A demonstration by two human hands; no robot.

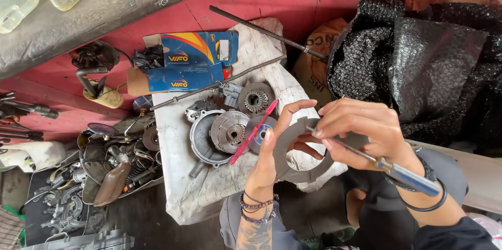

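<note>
Both hands meet over the white cloth (209, 192): the left hand (272, 150) pinches a grey ring-shaped plate (293, 174) upright by its edge, while the right hand (361, 129) grips a screwdriver (387, 166) laid across the ring's top.

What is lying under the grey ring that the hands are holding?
Under the grey ring lies a dirty white cloth, seen through its opening and around it. The left hand and right hand cover parts of it.
</note>
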